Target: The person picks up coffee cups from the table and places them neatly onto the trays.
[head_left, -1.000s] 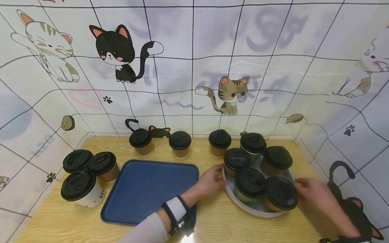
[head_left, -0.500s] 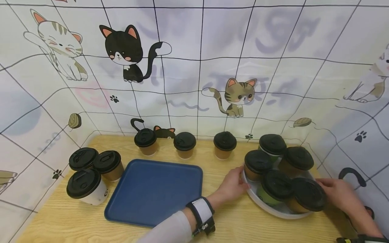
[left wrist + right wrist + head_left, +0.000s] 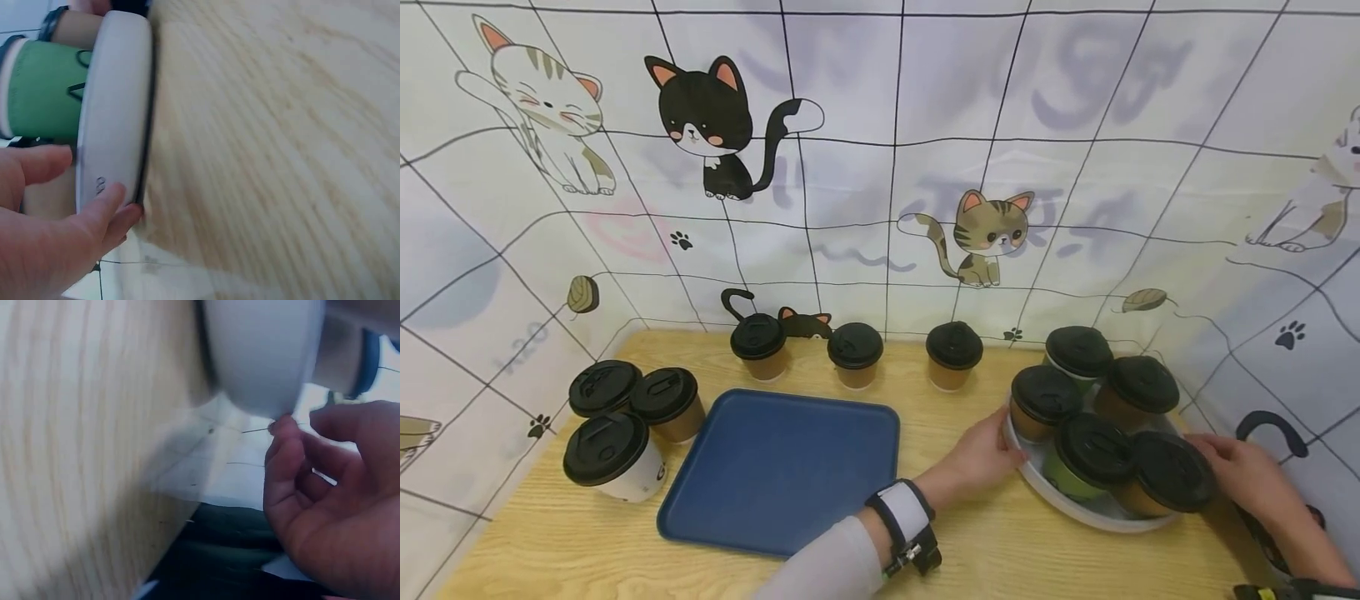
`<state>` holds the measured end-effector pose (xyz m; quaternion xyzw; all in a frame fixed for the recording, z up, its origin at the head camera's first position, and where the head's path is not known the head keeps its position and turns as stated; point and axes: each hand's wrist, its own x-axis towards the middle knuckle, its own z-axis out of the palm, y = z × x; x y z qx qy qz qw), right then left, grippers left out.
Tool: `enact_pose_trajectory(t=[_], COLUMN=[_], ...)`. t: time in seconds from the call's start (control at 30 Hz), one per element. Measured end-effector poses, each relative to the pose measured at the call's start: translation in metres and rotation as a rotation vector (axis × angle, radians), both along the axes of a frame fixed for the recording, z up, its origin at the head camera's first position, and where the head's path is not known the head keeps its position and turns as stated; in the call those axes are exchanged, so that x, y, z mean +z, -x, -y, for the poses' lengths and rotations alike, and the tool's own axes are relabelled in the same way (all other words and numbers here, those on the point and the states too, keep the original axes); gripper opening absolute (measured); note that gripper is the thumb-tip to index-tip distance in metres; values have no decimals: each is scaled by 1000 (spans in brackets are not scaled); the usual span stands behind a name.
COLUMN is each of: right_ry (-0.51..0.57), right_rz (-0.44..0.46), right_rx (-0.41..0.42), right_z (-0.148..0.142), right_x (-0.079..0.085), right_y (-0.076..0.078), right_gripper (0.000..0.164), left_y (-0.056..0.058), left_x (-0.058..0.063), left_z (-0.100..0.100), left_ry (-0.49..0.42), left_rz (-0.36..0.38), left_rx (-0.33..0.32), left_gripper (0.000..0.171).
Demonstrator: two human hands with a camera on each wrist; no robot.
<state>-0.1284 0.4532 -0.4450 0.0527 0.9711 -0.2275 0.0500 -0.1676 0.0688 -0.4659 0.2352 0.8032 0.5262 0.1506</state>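
At the right, a round pale tray (image 3: 1120, 523) carries several takeaway coffee cups with black lids, among them a green cup (image 3: 1070, 473) at the front and a brown cup (image 3: 1172, 468) beside it. My left hand (image 3: 976, 458) grips the tray's left side. In the left wrist view its thumb (image 3: 47, 164) lies over the rim, with the fingers against the outer wall. On the opposite side my right hand (image 3: 1251, 475) pinches the rim with curled fingers; the cup lid partly hides the contact in the head view. The tray sits on the wooden table.
A blue rectangular tray (image 3: 790, 475) lies left of centre. Three lidded cups, including a white cup (image 3: 636, 471), cluster to its left. Three brown cups stand along the back, one of them a middle cup (image 3: 855, 367). A cat-print cloth (image 3: 850, 167) rises behind the table (image 3: 970, 550).
Both hands have moved the round tray with its cups to the right, away from the blue tray. Over the last half second it shifts only slightly. The head view has also turned a little.
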Motion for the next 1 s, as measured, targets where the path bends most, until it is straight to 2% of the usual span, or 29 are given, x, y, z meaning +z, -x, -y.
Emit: enact_pose_trajectory(t=[0.1, 0.17, 0.23, 0.37, 0.5, 0.63, 0.77, 0.87, 1.0], right_ry=[34, 73, 102, 92, 64, 63, 71, 75, 105], right_rz=[-118, -198, -282, -382, -458, -529, -545, -512, -520], right_rx=[-22, -59, -98, -164, -177, -138, -82, -15, 136], right_z=[11, 22, 35, 63, 96, 131, 165, 189, 222], right_x=[6, 13, 24, 50, 73, 87, 90, 89, 81], right_y=[-9, -17, -22, -33, -48, -65, -79, -82, -76], right_gripper=[52, 46, 41, 39, 37, 31, 24, 19, 17], left_y=[-2, -4, -5, -6, -9, -14, -18, -21, -22], left_x=[6, 11, 18, 28, 40, 46, 47, 47, 47], left_z=[16, 31, 48, 84, 123, 157, 181, 198, 223], left_ry=[27, 50, 34, -21, -29, 7, 59, 136, 272], left_rz=[68, 91, 121, 103, 38, -45, -105, -142, -184], left_rx=[-8, 11, 36, 62, 99, 145, 188, 249, 353], left_gripper=[70, 67, 62, 53, 49, 47, 45, 44, 42])
